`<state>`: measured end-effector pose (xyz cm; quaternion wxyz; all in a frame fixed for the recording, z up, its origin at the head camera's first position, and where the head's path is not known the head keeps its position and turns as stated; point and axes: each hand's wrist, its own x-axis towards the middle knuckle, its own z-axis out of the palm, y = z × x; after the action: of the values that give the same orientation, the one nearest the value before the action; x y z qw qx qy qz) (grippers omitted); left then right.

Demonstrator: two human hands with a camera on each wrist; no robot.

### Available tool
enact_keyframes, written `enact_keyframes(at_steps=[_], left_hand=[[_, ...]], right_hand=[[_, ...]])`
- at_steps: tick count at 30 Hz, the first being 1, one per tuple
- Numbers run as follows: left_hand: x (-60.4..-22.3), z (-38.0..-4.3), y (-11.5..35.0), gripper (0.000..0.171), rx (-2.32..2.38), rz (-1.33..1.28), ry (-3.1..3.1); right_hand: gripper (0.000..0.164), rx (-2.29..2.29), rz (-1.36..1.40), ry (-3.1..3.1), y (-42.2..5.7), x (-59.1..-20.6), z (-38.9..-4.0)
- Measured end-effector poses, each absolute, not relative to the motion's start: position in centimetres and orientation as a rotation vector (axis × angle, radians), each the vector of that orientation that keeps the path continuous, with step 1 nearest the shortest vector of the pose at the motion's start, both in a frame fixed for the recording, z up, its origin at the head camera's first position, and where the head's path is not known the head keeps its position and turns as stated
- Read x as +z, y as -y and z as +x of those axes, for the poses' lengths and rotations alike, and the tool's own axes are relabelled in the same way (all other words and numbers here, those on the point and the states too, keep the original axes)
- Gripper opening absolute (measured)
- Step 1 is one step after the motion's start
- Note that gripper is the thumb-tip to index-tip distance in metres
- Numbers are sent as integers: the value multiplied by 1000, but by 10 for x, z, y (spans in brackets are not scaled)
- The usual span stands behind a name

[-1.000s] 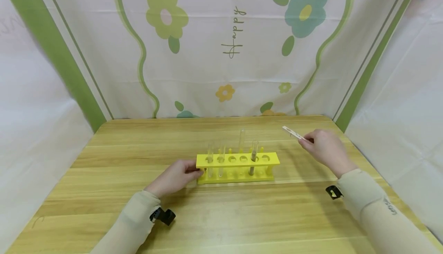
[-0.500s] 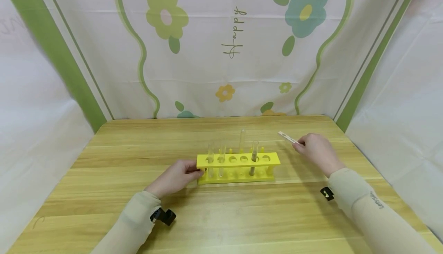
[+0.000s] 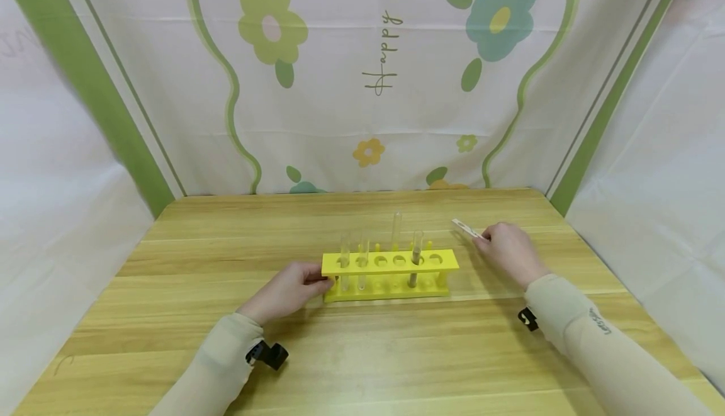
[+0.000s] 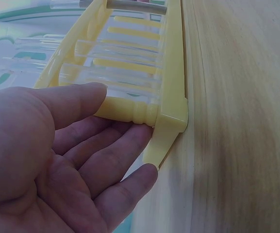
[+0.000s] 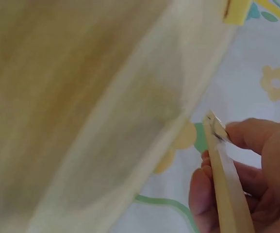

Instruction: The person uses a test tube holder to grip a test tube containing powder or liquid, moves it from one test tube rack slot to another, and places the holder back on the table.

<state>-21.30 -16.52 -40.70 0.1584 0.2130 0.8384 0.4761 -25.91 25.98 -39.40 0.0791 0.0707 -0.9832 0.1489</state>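
Observation:
A yellow test tube rack (image 3: 391,269) stands mid-table. My left hand (image 3: 286,290) grips its left end, thumb and fingers around the end post (image 4: 123,109) in the left wrist view. Two clear test tubes (image 3: 345,246) fill the leftmost holes. Farther right, one test tube (image 3: 416,257) has dark grey contents, and another clear tube (image 3: 397,227) rises behind the rack at the peg row. To the right of the rack, my right hand (image 3: 510,252) pinches a wooden test tube clamp (image 3: 466,227), whose metal spring (image 5: 219,136) shows in the right wrist view. The clamp points left and away from me.
The wooden table (image 3: 362,353) ends at the back against a white flowered cloth (image 3: 334,101). Cloth walls also rise at the left and right. Each wrist wears a black camera mount (image 3: 267,354) below the sleeve.
My right hand has moved left and slightly toward me with the test tube clamp, closer to the rack. The left hand and the rack have stayed in place.

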Motion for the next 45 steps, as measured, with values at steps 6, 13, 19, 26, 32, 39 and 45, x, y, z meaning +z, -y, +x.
enact_keyframes(at_steps=[6,13,19,26,32,39,45], left_hand=[[-414,-217,168,27,1355,620,-2404],[-407,-212,165,28,1351,588,-2408],[-386,-201,160,29,1352,595,-2404],[-379,-198,159,28,1329,594,-2423],[-394,-206,160,28,1335,594,-2423],[-412,-218,164,27,1343,630,-2409],[-413,-219,165,26,1346,656,-2400]], right_hand=[[30,428,152,2944,-254,-401,-263],[31,402,170,2931,-248,-405,-268],[35,383,146,2991,-245,-405,-270],[32,339,89,3156,-244,-401,-274],[39,367,142,3244,-243,-401,-280],[43,494,112,3293,-243,-401,-284],[44,530,62,3308,-242,-401,-286]])
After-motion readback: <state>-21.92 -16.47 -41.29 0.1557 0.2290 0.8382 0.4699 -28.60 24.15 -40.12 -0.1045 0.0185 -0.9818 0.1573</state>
